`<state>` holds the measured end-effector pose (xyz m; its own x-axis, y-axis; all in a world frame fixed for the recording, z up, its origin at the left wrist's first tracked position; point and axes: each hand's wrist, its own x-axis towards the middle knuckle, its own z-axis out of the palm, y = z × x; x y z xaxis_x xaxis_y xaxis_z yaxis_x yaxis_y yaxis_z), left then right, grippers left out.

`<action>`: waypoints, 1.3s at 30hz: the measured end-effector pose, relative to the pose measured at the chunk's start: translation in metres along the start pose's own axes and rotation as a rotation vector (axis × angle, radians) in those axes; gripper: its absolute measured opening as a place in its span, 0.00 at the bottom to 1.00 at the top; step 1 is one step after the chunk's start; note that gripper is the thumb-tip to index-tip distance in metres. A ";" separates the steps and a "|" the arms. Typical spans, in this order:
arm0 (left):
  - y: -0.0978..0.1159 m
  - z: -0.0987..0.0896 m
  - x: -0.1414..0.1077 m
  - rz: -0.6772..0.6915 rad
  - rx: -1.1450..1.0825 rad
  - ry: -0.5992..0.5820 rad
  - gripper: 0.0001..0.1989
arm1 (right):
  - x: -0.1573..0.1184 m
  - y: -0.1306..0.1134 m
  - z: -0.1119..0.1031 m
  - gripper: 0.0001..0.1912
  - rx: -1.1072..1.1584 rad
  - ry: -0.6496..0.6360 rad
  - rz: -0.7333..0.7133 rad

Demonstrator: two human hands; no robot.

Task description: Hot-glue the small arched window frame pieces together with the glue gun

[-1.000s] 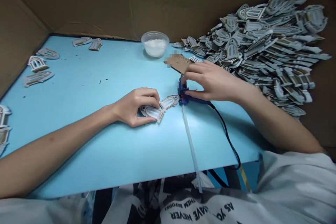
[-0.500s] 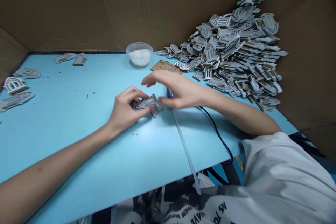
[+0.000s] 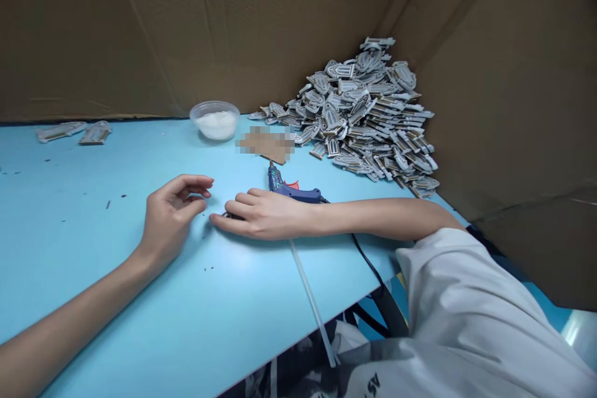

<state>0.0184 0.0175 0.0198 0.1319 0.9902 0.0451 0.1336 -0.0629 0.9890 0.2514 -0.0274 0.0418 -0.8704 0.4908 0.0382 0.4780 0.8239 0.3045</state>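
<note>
My left hand [image 3: 170, 217] is held above the table with its fingers loosely bent, a gap between thumb and fingertips, and nothing in it. To its right, my right hand [image 3: 256, 214] is palm down, low over the tabletop. Its fingers are closed around a small window-shaped piece [image 3: 228, 216], nearly all hidden under the hand; only a dark and grey edge shows. Right behind that wrist lies a blue hot glue gun [image 3: 301, 193] with a red trigger, its nozzle pointing away. A translucent glue stick [image 3: 310, 298] runs from under my right forearm past the table's front edge.
Grey-white window-shaped pieces are heaped in a large pile [image 3: 368, 115] at the back right. A clear bowl [image 3: 214, 124] of white material stands at the back, beside a cardboard scrap [image 3: 268, 144]. Two more pieces [image 3: 96, 133] lie back left. Cardboard walls [image 3: 186, 25] enclose the table [image 3: 153, 323].
My left hand has let go of the window-shaped piece and drawn left. My right hand has come down and closed over the piece. The view has turned right, and the glue gun is now uncovered.
</note>
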 end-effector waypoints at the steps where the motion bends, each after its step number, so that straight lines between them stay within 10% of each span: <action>1: 0.000 0.000 0.000 -0.009 0.001 0.007 0.18 | -0.001 0.000 0.001 0.36 -0.019 -0.001 0.012; 9: 0.001 0.003 0.001 -0.046 -0.002 0.021 0.17 | 0.008 0.023 -0.001 0.33 -0.008 -0.028 0.079; 17: 0.003 0.003 0.000 -0.048 0.046 -0.009 0.18 | -0.081 0.209 -0.077 0.32 -0.134 0.110 0.937; 22: 0.000 0.003 0.000 -0.013 0.042 -0.037 0.17 | -0.141 0.259 -0.094 0.47 -0.145 0.137 1.246; 31: -0.019 0.007 -0.005 0.430 0.137 -0.141 0.13 | -0.155 0.246 -0.019 0.44 -0.007 0.313 1.024; 39: -0.028 0.006 -0.044 0.976 0.400 -0.315 0.15 | 0.016 0.194 0.014 0.32 0.081 0.450 0.051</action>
<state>0.0145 -0.0251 -0.0103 0.5911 0.4198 0.6888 0.1362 -0.8936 0.4277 0.3316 0.1446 0.0879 -0.8017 0.3738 0.4665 0.5132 0.8305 0.2165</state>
